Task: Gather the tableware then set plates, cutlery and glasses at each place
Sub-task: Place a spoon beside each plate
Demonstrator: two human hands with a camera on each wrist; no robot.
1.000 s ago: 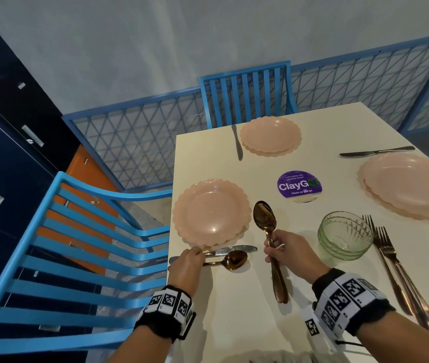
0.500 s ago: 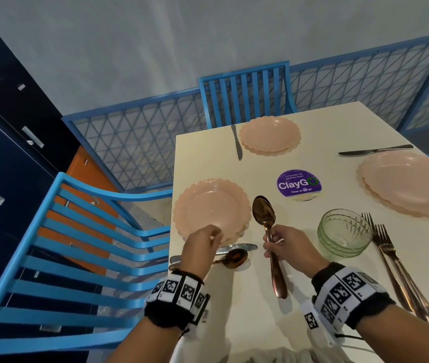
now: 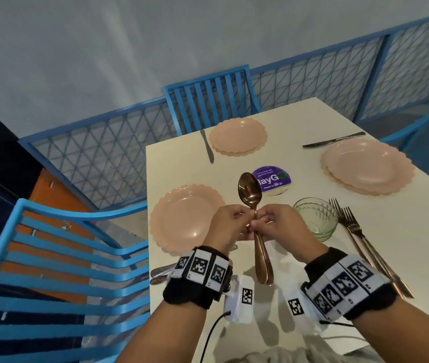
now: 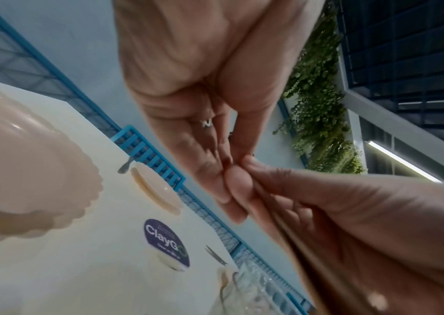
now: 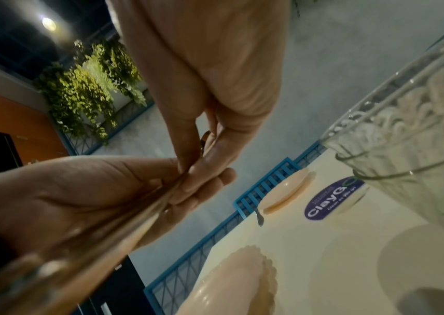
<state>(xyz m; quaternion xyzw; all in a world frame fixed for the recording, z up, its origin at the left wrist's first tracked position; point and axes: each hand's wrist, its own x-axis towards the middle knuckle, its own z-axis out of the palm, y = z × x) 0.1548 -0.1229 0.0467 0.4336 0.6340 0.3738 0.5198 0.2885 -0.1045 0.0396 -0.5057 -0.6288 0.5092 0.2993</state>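
Note:
Two copper spoons (image 3: pixel 250 191) seem to be stacked together and are lifted above the cream table (image 3: pixel 299 258), bowls pointing away from me. My left hand (image 3: pixel 247 218) and right hand (image 3: pixel 260 221) both pinch the necks from either side. In the left wrist view, the left hand (image 4: pixel 229 166) meets the right hand's fingers (image 4: pixel 323 213) on the handles (image 4: pixel 296 234). In the right wrist view, the right hand (image 5: pixel 196 164) pinches the handles (image 5: pixel 107 234). A pink plate (image 3: pixel 182 218) lies at the near left place. A knife and a spoon (image 3: pixel 161 272) lie beside it, partly hidden by my left wrist.
A green glass bowl (image 3: pixel 315 218) and copper forks (image 3: pixel 360 237) sit right of my hands. Two more pink plates (image 3: pixel 237 136) (image 3: pixel 368 166) each have a knife (image 3: pixel 207 146) (image 3: pixel 333 140) alongside. A purple sticker (image 3: pixel 273 179) marks the table centre. Blue chairs (image 3: pixel 64 258) (image 3: pixel 208 98) stand close.
My left hand left the knife and spoon by the near plate and came across to the copper spoons. The right hand raised them off the table, and both hands now pinch them.

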